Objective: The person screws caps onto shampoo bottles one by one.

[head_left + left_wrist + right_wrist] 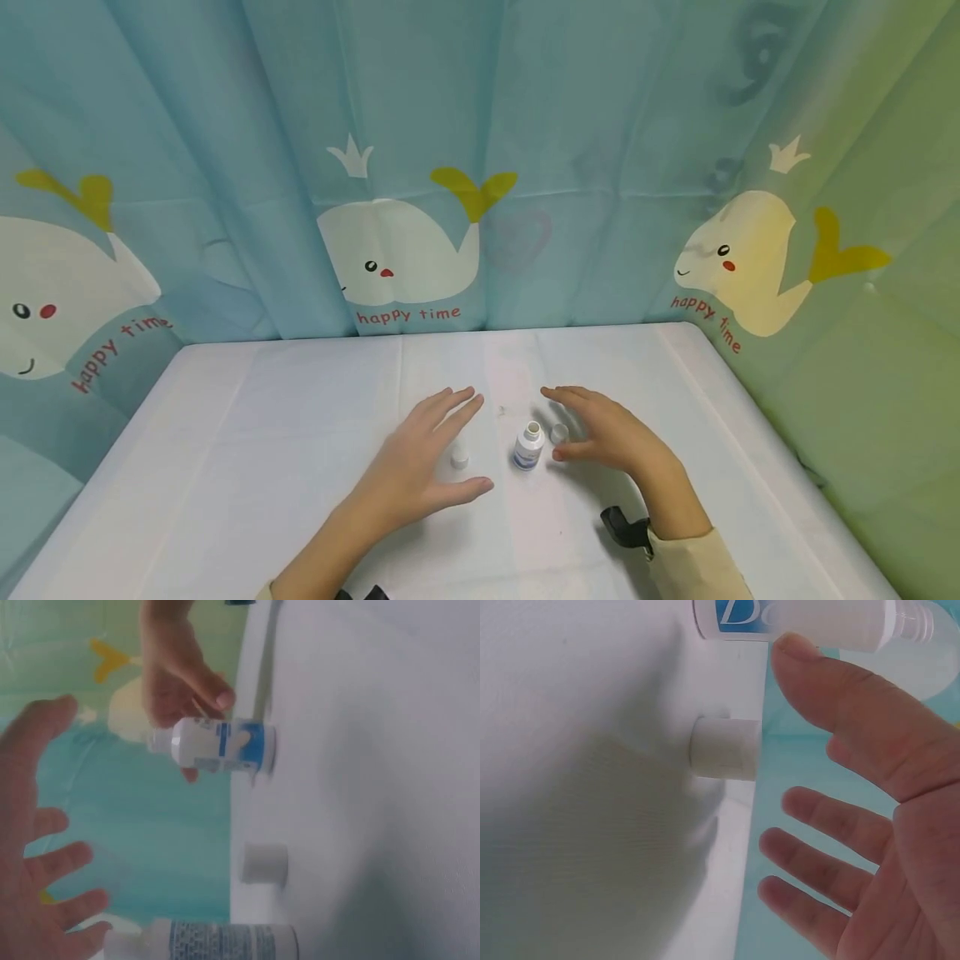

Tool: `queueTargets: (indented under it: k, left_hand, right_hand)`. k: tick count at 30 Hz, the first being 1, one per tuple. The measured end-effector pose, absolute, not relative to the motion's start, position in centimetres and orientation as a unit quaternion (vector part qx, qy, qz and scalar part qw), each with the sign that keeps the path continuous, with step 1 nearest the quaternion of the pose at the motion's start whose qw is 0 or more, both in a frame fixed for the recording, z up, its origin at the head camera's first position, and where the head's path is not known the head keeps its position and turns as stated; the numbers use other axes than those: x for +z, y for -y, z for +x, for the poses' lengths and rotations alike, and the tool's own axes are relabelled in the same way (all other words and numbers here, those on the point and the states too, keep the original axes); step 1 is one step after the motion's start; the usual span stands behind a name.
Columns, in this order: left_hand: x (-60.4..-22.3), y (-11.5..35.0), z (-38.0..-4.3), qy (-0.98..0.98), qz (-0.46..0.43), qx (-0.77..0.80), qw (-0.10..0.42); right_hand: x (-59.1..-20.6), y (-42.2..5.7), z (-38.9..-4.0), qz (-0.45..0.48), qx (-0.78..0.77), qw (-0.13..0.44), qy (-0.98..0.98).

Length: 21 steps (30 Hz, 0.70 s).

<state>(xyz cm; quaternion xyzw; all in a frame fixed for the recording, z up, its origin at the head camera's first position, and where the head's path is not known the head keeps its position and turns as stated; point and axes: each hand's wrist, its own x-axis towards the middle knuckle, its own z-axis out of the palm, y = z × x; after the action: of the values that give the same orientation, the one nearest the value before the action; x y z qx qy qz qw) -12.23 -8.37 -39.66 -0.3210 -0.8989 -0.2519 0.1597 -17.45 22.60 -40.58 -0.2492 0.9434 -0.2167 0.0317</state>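
Observation:
A small white pill bottle (528, 447) with a blue label band stands upright and uncapped between the two hands. A white cap (559, 434) sits to its right, by the fingers of my right hand (611, 429). My left hand (412, 467) is spread to the bottle's left, around another white cap (460, 455). Both hands have their fingers parted and hold nothing. In the left wrist view, a second white bottle (225, 942) with small print is cut by the lower edge; I cannot make it out in the head view.
A white cloth covers the table (247, 450). A blue-green curtain (585, 108) with whale prints hangs behind it and along the sides. A black strap piece (626, 529) sits at the right wrist, by a beige sleeve (697, 567).

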Motion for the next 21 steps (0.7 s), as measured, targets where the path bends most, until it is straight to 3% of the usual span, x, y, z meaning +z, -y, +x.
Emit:
queueTargets:
  k: [21]
  left_hand:
    - [-40.7, 5.8, -12.4, 0.887, -0.309, -0.336, 0.072]
  right_hand:
    - [-41.1, -22.0, -17.5, -0.245, -0.203, 0.049, -0.947]
